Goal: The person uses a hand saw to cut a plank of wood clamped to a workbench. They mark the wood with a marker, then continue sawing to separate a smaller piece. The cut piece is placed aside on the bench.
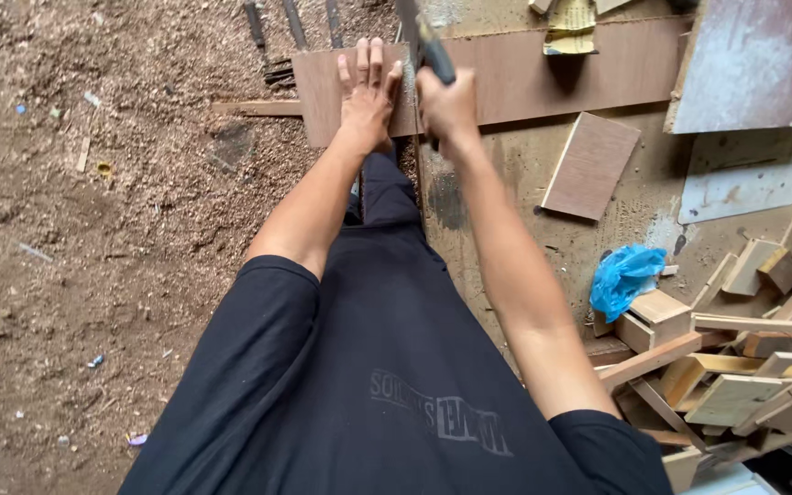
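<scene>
— Plywood first: we see a long brown plywood board (pixel 524 78) lying across the workbench (pixel 506 238), its near end jutting past the bench edge over the sawdust-covered floor (pixel 93 229).

— And our hands sit right at that overhanging end. The left hand (pixel 366 96) lies flat on the board, fingers spread and pressed down, holding nothing; we judge it is there to pin the sheet so it cannot shift or chatter.

— The right hand (pixel 448 105) is just beside it, fist wrapped tight round the dark handle of a handsaw (pixel 433 50). The blade runs up and away from the board; we cannot tell how far it sits in the wood.

— Both arms reach out nearly straight from our black shirt, the left one angled inward, the right running along the bench edge, so the two hands almost touch over the board.

— Beyond the board, further onto the bench, lies a smaller brown offcut panel (pixel 590 165), apart from it. A grey sheet (pixel 753 64) overlaps the board's far end.

— Well away from the board, at the near right, there is a blue plastic bag (pixel 625 275) resting against a heap of pale wood scraps (pixel 744 367).

— One thin wooden strip (pixel 258 107) pokes out from under the board's near end, over the floor.
</scene>
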